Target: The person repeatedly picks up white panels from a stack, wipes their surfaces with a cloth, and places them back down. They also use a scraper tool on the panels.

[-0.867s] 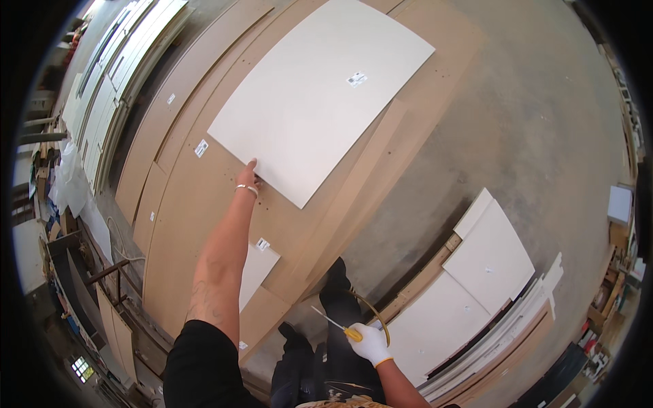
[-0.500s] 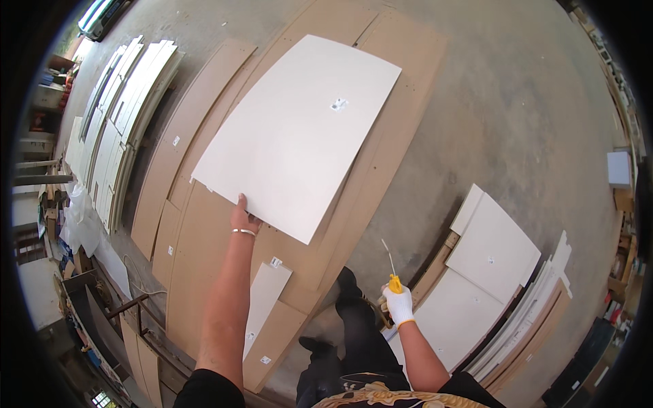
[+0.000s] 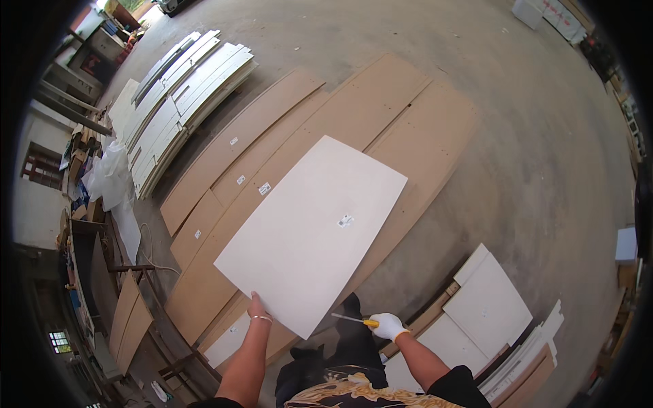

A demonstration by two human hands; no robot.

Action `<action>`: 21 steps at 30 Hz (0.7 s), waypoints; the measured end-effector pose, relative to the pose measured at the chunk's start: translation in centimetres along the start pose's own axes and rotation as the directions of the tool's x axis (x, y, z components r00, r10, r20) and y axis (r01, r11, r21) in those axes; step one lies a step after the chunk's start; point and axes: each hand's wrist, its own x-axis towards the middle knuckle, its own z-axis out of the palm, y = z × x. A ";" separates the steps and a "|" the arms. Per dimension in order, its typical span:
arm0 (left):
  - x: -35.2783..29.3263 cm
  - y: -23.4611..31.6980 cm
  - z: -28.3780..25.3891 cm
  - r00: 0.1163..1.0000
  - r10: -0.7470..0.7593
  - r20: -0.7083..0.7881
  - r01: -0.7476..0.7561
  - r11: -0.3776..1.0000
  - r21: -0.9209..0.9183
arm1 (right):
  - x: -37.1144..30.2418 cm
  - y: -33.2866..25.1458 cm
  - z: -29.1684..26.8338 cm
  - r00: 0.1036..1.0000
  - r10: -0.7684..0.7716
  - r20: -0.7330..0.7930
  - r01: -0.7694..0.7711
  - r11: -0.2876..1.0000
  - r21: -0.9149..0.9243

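Observation:
A white rectangular panel [image 3: 309,231] with a small label slants across the middle, over the stack of brown boards [image 3: 299,149]. My bare left hand [image 3: 258,307], a light bracelet at its wrist, grips the panel's near edge; its thumb lies on top and the other fingers are hidden underneath. Right of the panel's near corner, my right hand [image 3: 389,327] in a white glove is closed around a tool with a yellow handle [image 3: 370,323] and a long, thin metal shaft. The shaft points left toward that corner. Its exact kind cannot be made out.
At lower right lies a low stack of white panels [image 3: 486,299], with narrow strips [image 3: 527,360] beside it. More long white boards [image 3: 183,102] are piled at upper left. Crumpled clear plastic [image 3: 112,173] and a dark metal frame [image 3: 139,268] are at the left.
The view has shifted. The white panel now sits lower in view and nearer my body, still in my left hand. The tool in my right hand has swung from pointing up to pointing left.

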 end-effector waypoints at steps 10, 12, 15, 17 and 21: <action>-5.4 -1.2 -15.0 0.829 0.320 -0.459 -0.075 0.877 0.475 | 18.6 5.1 -3.6 0.788 0.600 0.138 0.005 -0.230 0.973; -6.3 -2.8 -15.6 0.771 0.354 -0.529 -0.014 0.841 0.541 | 21.8 3.4 -4.3 0.772 0.618 0.146 -0.006 -0.223 0.975; -8.3 -4.5 -14.7 0.708 0.391 -0.589 -0.040 0.854 0.519 | 22.3 1.8 -4.8 0.793 0.558 0.244 -0.124 -0.245 0.962; -9.3 -4.4 -14.1 0.614 0.446 -0.651 -0.030 0.838 0.545 | 21.5 1.2 -4.8 0.797 0.551 0.246 -0.171 -0.185 0.968; -9.5 -2.5 -17.1 0.698 0.301 -0.649 0.041 0.889 0.456 | 18.7 -1.5 -4.4 0.805 0.590 0.065 -0.143 0.088 0.986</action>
